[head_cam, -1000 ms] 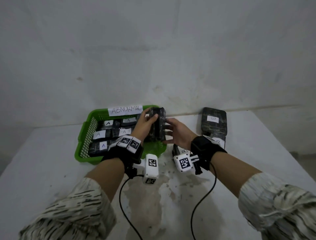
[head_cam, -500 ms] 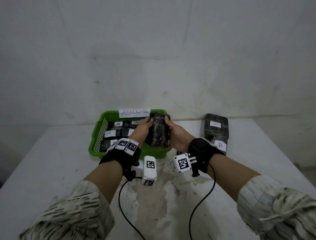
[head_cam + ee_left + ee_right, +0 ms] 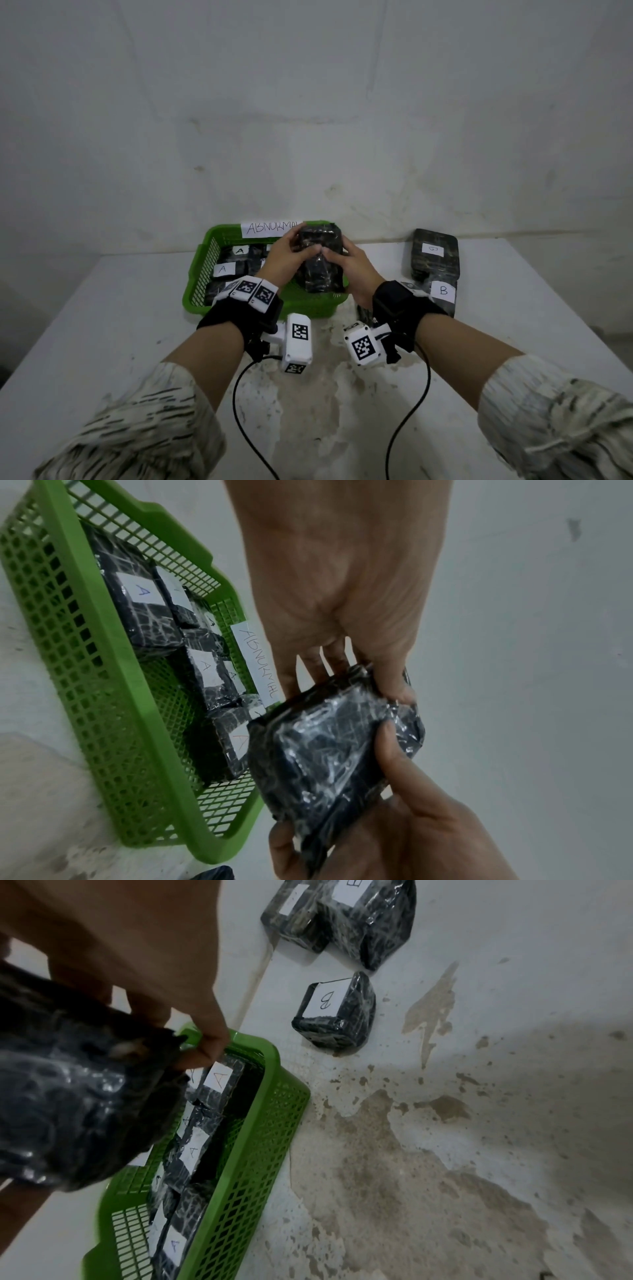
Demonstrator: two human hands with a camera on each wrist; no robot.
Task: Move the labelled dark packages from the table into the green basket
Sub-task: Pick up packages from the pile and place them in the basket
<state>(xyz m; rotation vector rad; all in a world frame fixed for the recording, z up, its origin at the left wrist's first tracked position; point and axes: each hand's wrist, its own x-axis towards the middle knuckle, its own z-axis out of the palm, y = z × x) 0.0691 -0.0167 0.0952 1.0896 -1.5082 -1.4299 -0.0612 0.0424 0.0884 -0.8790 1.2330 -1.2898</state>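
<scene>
Both the left hand (image 3: 286, 257) and right hand (image 3: 349, 265) are grasping one dark, plastic-wrapped package (image 3: 320, 261) over the green plastic lattice basket (image 3: 202, 274), already holding several A-labelled packages (image 3: 143, 610), while B-labelled packages (image 3: 334, 1015) are waiting on the white bench (image 3: 102, 342).

We seem to be in a plain sorting or packing workroom: bare stained wall (image 3: 308, 102), worn white table (image 3: 102, 342), a green basket (image 3: 198, 274) tagged "ABNORMAL" (image 3: 270, 228), lettered wrapped packages (image 3: 435, 255).
</scene>
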